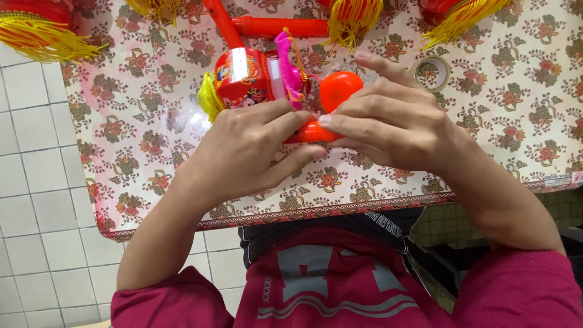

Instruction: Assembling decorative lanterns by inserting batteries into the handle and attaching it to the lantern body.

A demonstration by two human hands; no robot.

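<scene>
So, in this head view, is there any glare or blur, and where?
Head view: soft white glare on the glossy floral tablecloth, just left of the left hand; another bright reflection on the red lantern. The right hand looks sharp; table edges bend slightly, as with a wide lens.

**Count of things on the surface**

Two hands: left hand [246, 152], right hand [392, 121], both closed on one small red lantern [249, 76] with an orange plastic handle [313, 132]. One roll of clear tape [431, 71], right of the lantern. One red tube frame [267, 25] behind the lantern. Five yellow tassel bunches along the far edge, e.g. [42, 39]. One floral-covered surface [516, 140].
</scene>
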